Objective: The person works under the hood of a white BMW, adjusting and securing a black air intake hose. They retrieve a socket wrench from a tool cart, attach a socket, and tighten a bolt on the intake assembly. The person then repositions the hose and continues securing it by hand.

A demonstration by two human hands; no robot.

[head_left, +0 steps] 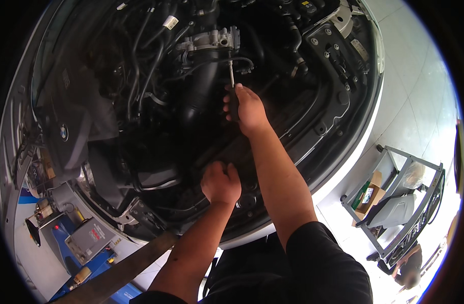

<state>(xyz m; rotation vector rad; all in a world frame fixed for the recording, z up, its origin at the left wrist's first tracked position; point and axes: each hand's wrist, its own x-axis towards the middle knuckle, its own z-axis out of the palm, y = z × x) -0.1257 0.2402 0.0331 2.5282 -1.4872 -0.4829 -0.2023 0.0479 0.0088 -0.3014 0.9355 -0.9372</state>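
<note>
While one bare right hand is wrapped tight around one tool with a black handle and a thin silver metal shaft, the shaft points away to the far side of the open car front. The tool is in the far middle. Its tip is at one thin black bendy hose, just on the near side of one lumpy silver metal part. I cannot tell if the tip touches the hose.

One bare left hand is nearer, with its fingers curled in, over the black front edge of the car. I cannot tell if it holds anything. The two hands are well apart.

One fat black round tube runs toward the near side from the silver part, left of the tool. Farther left is one big black plastic cover with one round blue and white badge. On the right I count at least four small round silver bolts.

Past the car on the right is one grey metal cart. It holds one brown cardboard box and one grey plastic panel. One other person is near that cart.
</note>
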